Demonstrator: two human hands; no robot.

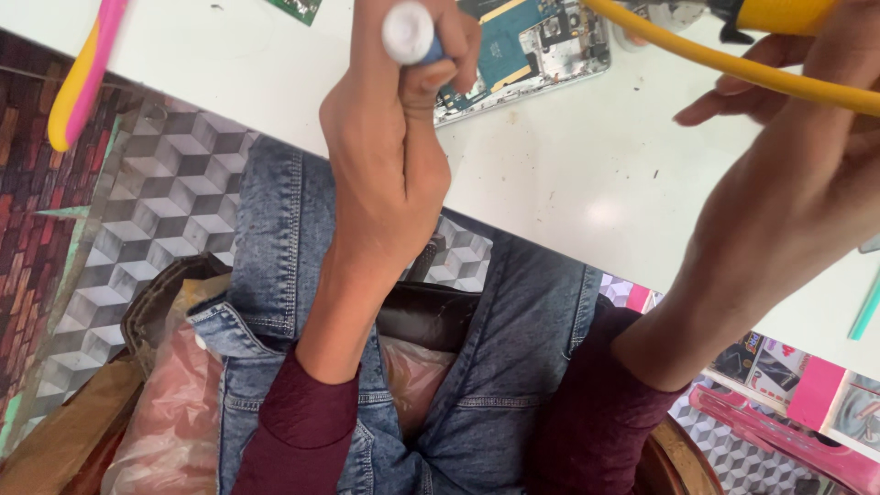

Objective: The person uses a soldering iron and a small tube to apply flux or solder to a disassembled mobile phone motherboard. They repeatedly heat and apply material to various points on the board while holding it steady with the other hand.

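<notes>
My left hand (394,137) is closed around a small tube with a white cap (409,32), held upright over the near edge of an opened phone (532,50) whose blue circuit board shows. My right hand (788,174) grips a yellow-handled tool (779,14) at the top right, and its yellow cable (733,66) runs across the frame above the white table (568,174). The tool's tip is out of view. Both forearms wear dark red sleeves, and my knees in blue jeans sit under the table edge.
A yellow and pink tool (81,78) lies at the table's left edge. A green circuit board corner (298,7) shows at the top. A teal stick (864,312) lies at the right. The floor has grey cube-pattern covering. A pink plastic item (779,431) sits lower right.
</notes>
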